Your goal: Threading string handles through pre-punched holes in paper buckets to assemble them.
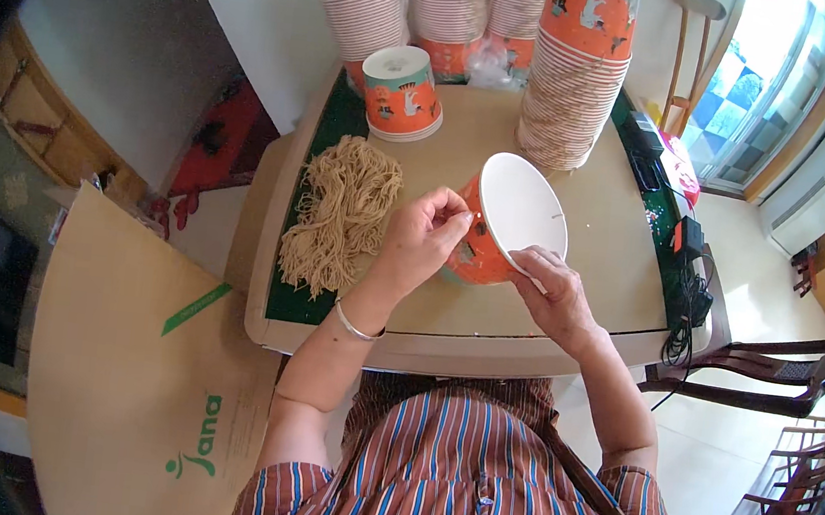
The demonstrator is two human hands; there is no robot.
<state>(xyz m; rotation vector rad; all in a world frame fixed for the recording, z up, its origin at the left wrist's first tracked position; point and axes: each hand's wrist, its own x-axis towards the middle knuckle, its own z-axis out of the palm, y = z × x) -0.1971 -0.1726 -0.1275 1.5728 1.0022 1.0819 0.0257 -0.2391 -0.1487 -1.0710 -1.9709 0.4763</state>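
Note:
An orange printed paper bucket (pixel 523 207) with a white inside is tilted above the table, its mouth turned up and to the right. My right hand (pixel 559 295) grips its near right rim, thumb over the edge. At the left side of the rim, my left hand (pixel 427 237) is closed in a pinch; a small pale spot shows by the fingertips, too small to name. A short bit of cord (pixel 558 215) pokes out at the bucket's right inner wall. Left of my left hand lies a heap of beige cords (pixel 339 212).
A few upside-down buckets (pixel 401 95) stand at the back left of the table. Tall nested stacks (pixel 571 103) rise along the back. Black adapters and cables (pixel 687 276) lie along the right edge. A large cardboard box (pixel 110 357) stands at left, a wooden chair (pixel 773 371) at right.

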